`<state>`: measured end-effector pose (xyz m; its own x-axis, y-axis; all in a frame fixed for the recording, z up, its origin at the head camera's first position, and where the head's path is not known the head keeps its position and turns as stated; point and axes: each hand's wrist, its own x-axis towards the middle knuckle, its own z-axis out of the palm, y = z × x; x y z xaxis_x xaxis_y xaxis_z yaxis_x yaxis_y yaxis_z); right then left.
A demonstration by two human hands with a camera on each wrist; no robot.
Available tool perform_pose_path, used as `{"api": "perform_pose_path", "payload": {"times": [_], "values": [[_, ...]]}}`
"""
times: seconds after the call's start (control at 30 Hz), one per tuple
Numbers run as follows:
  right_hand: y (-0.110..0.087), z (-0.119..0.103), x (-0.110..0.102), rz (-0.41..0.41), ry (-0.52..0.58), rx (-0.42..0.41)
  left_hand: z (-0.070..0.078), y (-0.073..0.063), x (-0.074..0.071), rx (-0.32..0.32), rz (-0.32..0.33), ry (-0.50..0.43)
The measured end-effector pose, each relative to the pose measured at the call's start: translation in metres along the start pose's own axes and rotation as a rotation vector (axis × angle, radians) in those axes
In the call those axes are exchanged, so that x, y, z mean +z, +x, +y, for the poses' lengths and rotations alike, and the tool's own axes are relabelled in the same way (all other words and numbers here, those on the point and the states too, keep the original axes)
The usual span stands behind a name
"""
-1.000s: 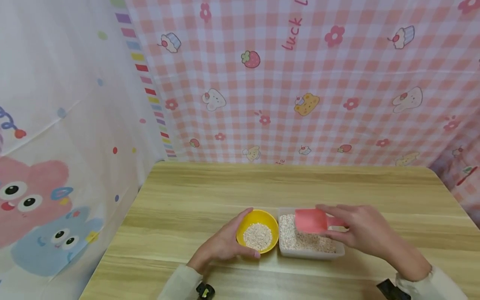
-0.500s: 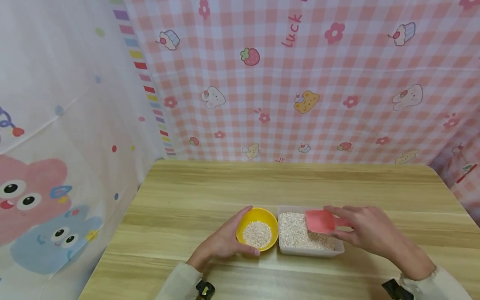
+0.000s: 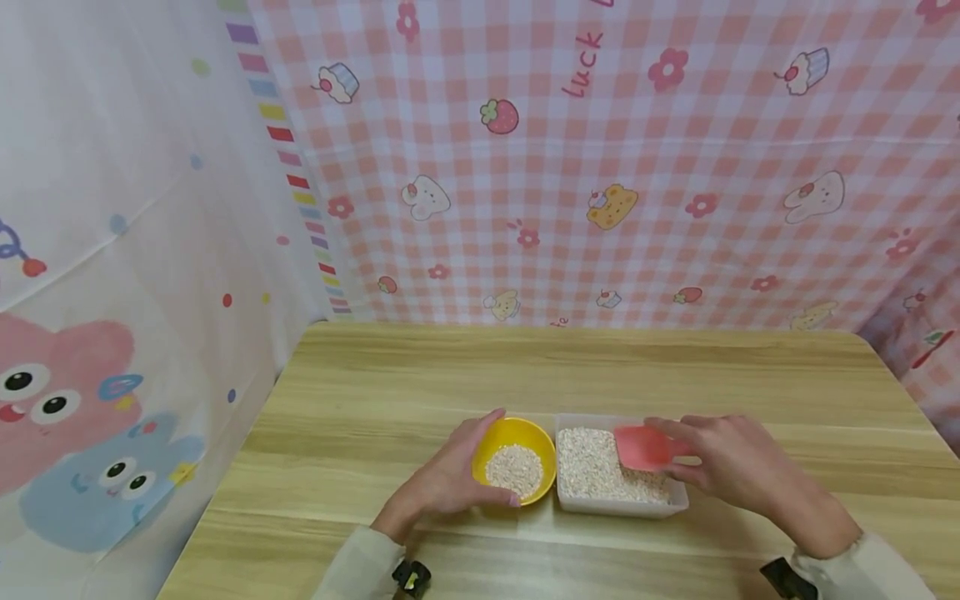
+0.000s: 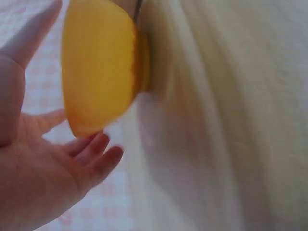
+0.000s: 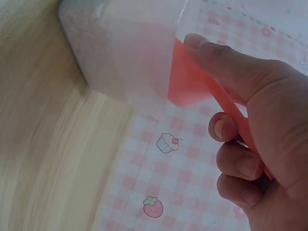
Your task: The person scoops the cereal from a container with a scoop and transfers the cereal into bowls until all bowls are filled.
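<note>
Scoop shifts toward the box's right end while the bowl stays put

My right hand [image 3: 731, 458] grips the pink scoop [image 3: 643, 448] by its handle, thumb laid along it and the other fingers [image 5: 238, 161] curled tightly round it. A second ago its blade was nearer the middle of the clear plastic box [image 3: 618, 505]; now it is farther right, and more of the box's pale flakes [image 3: 587, 462] lie uncovered on the left. Against half a second ago the change is slight. Seen from my right wrist, part of the blade shows pink through the cloudy wall (whether its edge touches the flakes, I cannot tell).

My left hand [image 3: 455, 477] has kept its place round the yellow bowl [image 3: 517, 431], thumb on the near side and forefinger on the far side, spread about as wide as the bowl. The bowl stands on the wooden table [image 3: 375, 392], just left of the box, as before. The small heap [image 3: 514, 471] of flakes inside it looks much the same as a second ago.
</note>
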<state>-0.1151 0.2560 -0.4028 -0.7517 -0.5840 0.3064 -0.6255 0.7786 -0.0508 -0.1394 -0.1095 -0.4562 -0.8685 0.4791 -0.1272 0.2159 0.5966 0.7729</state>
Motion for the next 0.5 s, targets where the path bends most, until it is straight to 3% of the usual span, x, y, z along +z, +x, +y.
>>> {"api": "perform_pose_path", "payload": {"times": [0.17, 0.33, 0.43, 0.5], "values": [[0.002, -0.001, 0.002, -0.016, 0.004, 0.000, 0.020, 0.001, 0.003, 0.046, 0.135, 0.053], [0.003, 0.000, 0.004, -0.035, 0.023, 0.007, 0.038, 0.004, 0.013, 0.143, 0.277, 0.104], [0.004, 0.001, 0.005, -0.048, 0.027, 0.012, 0.047, 0.005, 0.018, 0.191, 0.305, 0.122], [0.004, 0.002, 0.006, -0.053, 0.026, 0.012, 0.051, 0.007, 0.021, 0.195, 0.278, 0.108]]}}
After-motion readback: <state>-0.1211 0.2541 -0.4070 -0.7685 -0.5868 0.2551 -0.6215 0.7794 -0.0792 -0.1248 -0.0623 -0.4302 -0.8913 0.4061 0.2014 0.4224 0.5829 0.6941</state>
